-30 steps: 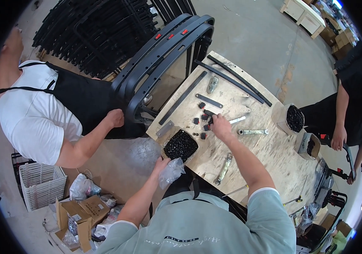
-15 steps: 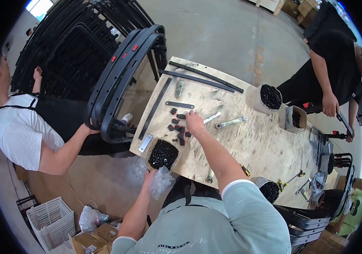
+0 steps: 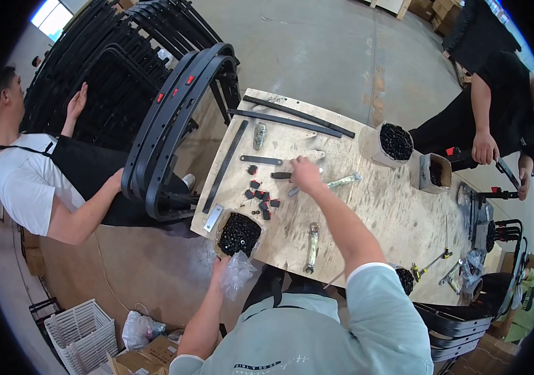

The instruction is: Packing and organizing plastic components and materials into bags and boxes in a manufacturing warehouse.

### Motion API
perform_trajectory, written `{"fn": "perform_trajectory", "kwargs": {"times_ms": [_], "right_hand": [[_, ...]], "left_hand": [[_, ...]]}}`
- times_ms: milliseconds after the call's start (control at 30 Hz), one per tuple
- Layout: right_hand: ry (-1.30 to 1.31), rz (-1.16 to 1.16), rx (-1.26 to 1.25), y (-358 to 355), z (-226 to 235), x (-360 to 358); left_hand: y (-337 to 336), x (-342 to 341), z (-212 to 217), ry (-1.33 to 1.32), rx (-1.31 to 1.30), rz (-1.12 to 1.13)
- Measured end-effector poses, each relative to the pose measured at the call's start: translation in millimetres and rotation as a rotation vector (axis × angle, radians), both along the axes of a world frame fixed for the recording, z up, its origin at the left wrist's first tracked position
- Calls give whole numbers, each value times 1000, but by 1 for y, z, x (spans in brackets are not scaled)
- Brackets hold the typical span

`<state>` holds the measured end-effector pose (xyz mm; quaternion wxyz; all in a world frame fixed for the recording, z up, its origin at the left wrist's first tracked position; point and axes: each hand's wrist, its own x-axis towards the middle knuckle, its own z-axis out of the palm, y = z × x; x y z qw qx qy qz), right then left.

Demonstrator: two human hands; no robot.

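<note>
Head view: right hand (image 3: 305, 173) over black piece (image 3: 281, 175)

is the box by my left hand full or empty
Full: the small open box at the plywood table's near edge is heaped to the rim with small black parts, beside the left hand.

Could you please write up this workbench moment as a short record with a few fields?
Setting: plywood workbench on a concrete floor.
Left hand: holds a clear plastic bag at the bench's near edge, beside a container of small black parts.
Right hand: reaches over the bench onto a dark flat bar, near loose black and red pieces.
Also on bench: long black strips, a wrench.
Others: a person at left holds curved black frames; another stands at right.
</note>
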<state>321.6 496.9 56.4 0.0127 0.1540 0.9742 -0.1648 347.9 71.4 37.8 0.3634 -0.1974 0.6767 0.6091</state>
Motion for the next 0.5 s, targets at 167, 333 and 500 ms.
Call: {"fn": "perform_trajectory", "kwargs": {"times_ms": [167, 333, 500], "right_hand": [[-7, 172, 180, 35, 7, 54], [-206, 353, 181, 54, -17, 56], [-265, 471, 205, 97, -16, 71]], "left_hand": [[9, 3, -4, 25, -13, 6], [16, 19, -9, 35, -25, 57], [36, 35, -42, -4, -88, -54]]}}
